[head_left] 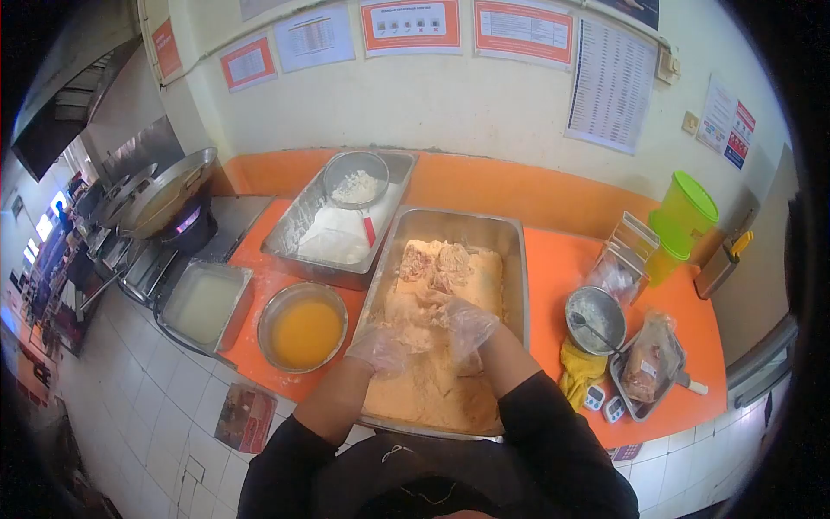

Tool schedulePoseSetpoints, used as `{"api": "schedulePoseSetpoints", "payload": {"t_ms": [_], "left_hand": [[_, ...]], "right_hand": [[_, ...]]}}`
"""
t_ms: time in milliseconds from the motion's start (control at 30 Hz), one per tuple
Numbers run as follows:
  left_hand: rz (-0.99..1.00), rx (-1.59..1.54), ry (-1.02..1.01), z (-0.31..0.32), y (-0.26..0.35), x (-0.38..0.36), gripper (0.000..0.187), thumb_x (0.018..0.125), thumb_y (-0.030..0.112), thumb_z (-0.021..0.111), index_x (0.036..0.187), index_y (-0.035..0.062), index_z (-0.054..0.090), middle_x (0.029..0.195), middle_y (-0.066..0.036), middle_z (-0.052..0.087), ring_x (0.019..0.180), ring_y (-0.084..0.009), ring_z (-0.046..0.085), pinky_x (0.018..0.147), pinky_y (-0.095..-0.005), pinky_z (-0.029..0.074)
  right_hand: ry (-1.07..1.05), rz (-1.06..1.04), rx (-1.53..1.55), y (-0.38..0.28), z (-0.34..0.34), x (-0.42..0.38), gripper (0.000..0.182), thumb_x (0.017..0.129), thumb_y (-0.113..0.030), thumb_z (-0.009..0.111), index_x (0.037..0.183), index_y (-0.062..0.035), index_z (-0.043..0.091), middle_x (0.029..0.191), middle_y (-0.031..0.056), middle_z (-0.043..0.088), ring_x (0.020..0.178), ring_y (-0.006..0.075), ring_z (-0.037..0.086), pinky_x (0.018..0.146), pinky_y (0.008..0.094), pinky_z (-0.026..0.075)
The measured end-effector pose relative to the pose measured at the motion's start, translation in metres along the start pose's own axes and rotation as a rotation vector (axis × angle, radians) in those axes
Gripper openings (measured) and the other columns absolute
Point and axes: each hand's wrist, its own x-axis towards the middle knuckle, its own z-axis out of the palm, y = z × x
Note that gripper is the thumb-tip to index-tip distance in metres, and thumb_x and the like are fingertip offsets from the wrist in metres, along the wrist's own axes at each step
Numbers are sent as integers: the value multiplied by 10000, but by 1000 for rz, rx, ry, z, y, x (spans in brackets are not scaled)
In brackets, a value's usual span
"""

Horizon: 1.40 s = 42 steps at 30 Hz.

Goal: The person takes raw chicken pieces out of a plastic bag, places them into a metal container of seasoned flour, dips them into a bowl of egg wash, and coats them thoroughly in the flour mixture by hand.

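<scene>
- Several flour-coated meat pieces [452, 258] are lying clustered in the far half of the long steel tray [516, 285], half sunk in orange-tinted breading flour [428, 398].
- The cluster is lying straight ahead of the fingers, on the side away from the wearer; the tray's long axis is running away from the body, while no single piece is showing a clear long axis.
- The left hand [385, 344] and right hand [471, 329], both in clear plastic gloves, are resting low over the middle of the flour and angling inward; the right hand's fingers are appearing slightly nearer the cluster.
- Flour and wrinkled plastic are hiding the fingertips, so I cannot tell whether either hand's fingers are standing apart or closing on a piece.
- Left of the tray, a metal bowl [263, 333] is holding yellow-orange liquid [303, 336]; beyond it, a wire sieve [358, 184] is sitting over white flour [333, 238].
- To the right, a bowl with a whitish coating [595, 313] is standing on the orange tabletop [553, 294] above a yellow cloth [580, 372].
</scene>
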Motion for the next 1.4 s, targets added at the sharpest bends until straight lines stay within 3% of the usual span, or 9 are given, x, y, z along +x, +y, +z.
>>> {"api": "schedulePoseSetpoints", "payload": {"t_ms": [200, 300, 367, 433, 533, 733, 800, 900, 1400], "left_hand": [[690, 612, 286, 79, 16, -30, 282, 827, 298, 481, 946, 58, 570, 862, -59, 563, 786, -150, 531, 684, -287, 438], [582, 26, 30, 79, 32, -27, 293, 843, 266, 450, 1024, 58, 547, 1013, -94, 539, 953, -197, 505, 818, -314, 416], [668, 479, 16, 70, 35, -26, 289, 835, 237, 445, 1045, 60, 536, 1056, -112, 525, 1004, -230, 485, 863, -341, 397], [920, 2135, 333, 61, 34, -27, 291, 810, 209, 457, 1049, 62, 535, 1051, -123, 532, 1007, -254, 485, 868, -369, 390], [615, 1296, 229, 33, 13, -6, 319, 752, 183, 478, 1043, 68, 542, 1042, -114, 543, 1003, -243, 486, 862, -365, 385], [448, 2546, -31, 22, 5, -3, 304, 711, 176, 504, 991, 80, 571, 964, -121, 574, 941, -241, 511, 809, -341, 413], [548, 2395, -150, 40, 11, -16, 268, 712, 157, 505, 953, 77, 590, 950, -138, 579, 914, -260, 533, 775, -354, 434], [384, 2025, -89, 35, 3, -8, 236, 725, 130, 495, 924, 67, 605, 942, -163, 579, 882, -285, 560, 744, -374, 453], [-35, 1661, 307, -11, -30, 79, 303, 772, 221, 461, 935, 16, 614, 974, -211, 582, 943, -321, 563, 808, -398, 432]], "right_hand": [[-17, -142, -865, 47, -66, 44, 332, 751, -139, 539, 1060, -19, 527, 899, 112, 588, 829, 215, 576, 729, 310, 453], [-143, -406, -1146, 93, -126, 80, 317, 658, -157, 615, 937, -9, 596, 837, 124, 616, 782, 208, 590, 698, 310, 455], [-97, -230, -881, 107, -135, 88, 336, 595, -178, 664, 885, -13, 623, 827, 138, 623, 770, 215, 596, 689, 311, 456], [-75, -32, -953, 94, -110, 77, 386, 543, -196, 698, 884, -25, 632, 853, 151, 622, 781, 228, 597, 693, 313, 458], [-192, -96, -1401, 50, -47, 39, 367, 571, -152, 672, 915, -38, 618, 887, 139, 617, 787, 217, 594, 690, 300, 466], [-346, -212, -1740, 64, -29, 32, 269, 675, -159, 590, 915, -39, 602, 869, 150, 609, 781, 229, 588, 684, 300, 467], [-366, -221, -1850, 99, -36, 50, 428, 677, -375, 583, 958, -54, 617, 953, 179, 589, 844, 290, 579, 741, 351, 451], [216, 19, -1227, 99, -17, 31, 354, 604, -122, 640, 939, -42, 559, 787, 161, 608, 723, 288, 588, 617, 361, 463], [-152, -43, -1811, 58, -54, 87, 289, 638, -125, 571, 926, -112, 555, 781, 153, 601, 743, 319, 582, 623, 377, 458]]}}
